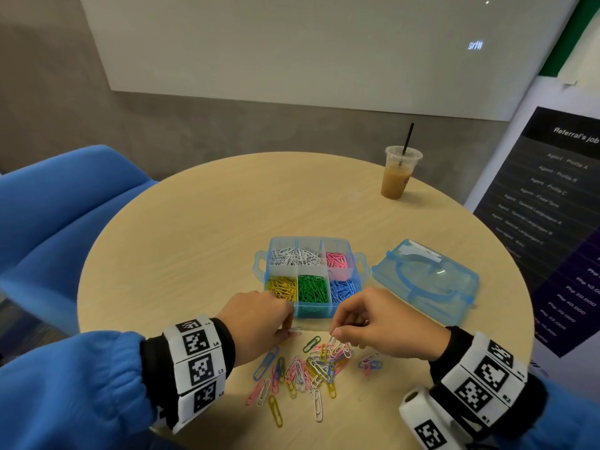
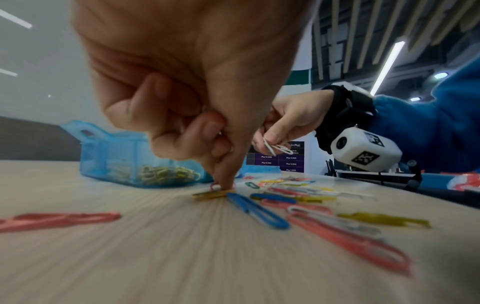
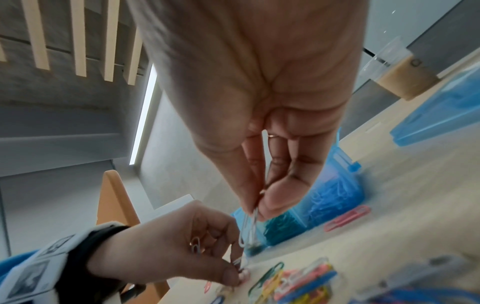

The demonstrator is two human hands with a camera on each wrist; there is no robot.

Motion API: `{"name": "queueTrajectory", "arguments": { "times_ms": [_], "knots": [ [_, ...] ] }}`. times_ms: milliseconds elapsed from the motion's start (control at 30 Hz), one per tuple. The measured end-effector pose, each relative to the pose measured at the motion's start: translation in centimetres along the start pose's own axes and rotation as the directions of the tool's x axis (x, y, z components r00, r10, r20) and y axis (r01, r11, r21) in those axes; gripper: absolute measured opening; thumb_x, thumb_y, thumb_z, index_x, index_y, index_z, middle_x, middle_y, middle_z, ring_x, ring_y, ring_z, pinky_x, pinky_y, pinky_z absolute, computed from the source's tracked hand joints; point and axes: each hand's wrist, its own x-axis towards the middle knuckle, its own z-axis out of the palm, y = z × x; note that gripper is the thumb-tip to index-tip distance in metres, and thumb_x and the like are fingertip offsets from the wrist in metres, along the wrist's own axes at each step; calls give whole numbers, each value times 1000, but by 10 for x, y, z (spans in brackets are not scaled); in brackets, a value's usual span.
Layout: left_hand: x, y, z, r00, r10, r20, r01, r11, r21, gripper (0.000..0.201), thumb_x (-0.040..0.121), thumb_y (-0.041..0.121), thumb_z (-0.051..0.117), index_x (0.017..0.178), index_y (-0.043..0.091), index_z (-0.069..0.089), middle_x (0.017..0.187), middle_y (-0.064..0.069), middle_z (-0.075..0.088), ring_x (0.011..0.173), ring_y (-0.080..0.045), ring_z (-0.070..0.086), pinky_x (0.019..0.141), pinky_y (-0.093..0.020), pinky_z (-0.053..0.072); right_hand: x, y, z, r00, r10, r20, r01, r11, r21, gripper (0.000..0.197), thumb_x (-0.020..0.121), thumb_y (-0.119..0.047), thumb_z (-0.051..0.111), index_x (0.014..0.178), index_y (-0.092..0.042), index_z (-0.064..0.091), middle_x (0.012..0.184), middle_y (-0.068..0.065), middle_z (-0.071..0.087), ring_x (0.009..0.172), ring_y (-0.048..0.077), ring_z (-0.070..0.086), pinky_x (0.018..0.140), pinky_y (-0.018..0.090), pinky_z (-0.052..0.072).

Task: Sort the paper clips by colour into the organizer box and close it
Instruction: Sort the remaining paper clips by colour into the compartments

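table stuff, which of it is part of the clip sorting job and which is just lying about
Part of the job:
organizer box
lid, off, beside the box
loose paper clips
white clips pinched in right hand
pink clip under left hand

Just lying about:
iced drink cup
blue chair

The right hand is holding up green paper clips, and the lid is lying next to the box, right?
Not quite. The right hand pinches white paper clips, not green ones; the right wrist view shows them hanging from the fingertips, and the left wrist view agrees. The rest is right: the lid lies on the table beside the open organizer box.
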Motion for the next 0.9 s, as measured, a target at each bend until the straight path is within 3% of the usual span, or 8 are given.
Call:
{"name": "queueTrajectory", "arguments": {
  "times_ms": [100,200,400,533,667,733,800,900],
  "knots": [
    [-3,-1,-1,1000,12,-5,-12,997,-71,22,96,44,50,111,29,57,102,5,61,97,-23,60,67,-27,36,2,2,-3,1000,14,-8,-14,998,54,7,88,-13,69,83,-12,73,63,-2,67,58,8,62,61,22,53],
    [-6,-4,-3,999,21,-42,-26,991,-131,19,93,47,55,103,31,59,79,13,50,81,-15,53,59,-26,32,7,-3,-8,997,21,-70,-7,980,199,4,87,-8,70,83,-7,72,64,4,69,59,15,66,60,25,54],
    [3,-23,-30,973,-27,-230,-63,924,-377,15,90,38,63,86,23,64,64,11,53,57,-2,47,55,-22,36,49,-20,-26,894,89,-438,188,815,548,7,84,-3,70,90,1,69,78,15,73,72,29,73,68,28,59],
    [34,-49,-56,975,-95,-199,-2,897,-441,20,91,38,63,86,19,67,66,9,56,57,-6,47,53,-20,35,83,-25,-28,875,147,-461,165,805,570,7,84,0,70,91,1,69,84,17,72,78,30,74,77,34,59],
    [67,-66,-59,975,-169,-146,72,857,-511,27,96,36,57,90,13,70,74,2,64,59,-6,54,45,-7,36,96,-15,-27,862,145,-485,22,947,322,21,84,-11,73,105,-9,72,98,2,72,91,15,69,85,24,54],
    [77,-67,-57,970,-180,-161,51,805,-591,32,100,32,51,97,6,69,81,-1,67,64,-10,60,49,-11,47,90,-14,-28,857,109,-504,20,970,243,23,86,-16,71,108,-12,72,101,-2,71,94,9,66,86,19,50],
    [83,-68,-56,971,-188,-149,40,738,-674,34,102,28,47,107,1,67,95,-7,70,81,-18,67,65,-24,58,79,-12,-29,872,85,-482,23,976,215,18,86,-18,71,103,-12,73,98,-2,73,92,8,67,85,18,51],
    [85,-73,-54,985,-126,-116,17,746,-665,33,103,26,45,124,7,63,119,-7,68,105,-20,65,92,-36,54,59,-8,-28,892,17,-452,40,992,118,9,87,-17,69,91,-12,75,88,-1,74,85,8,69,74,10,50]
  ]
}}
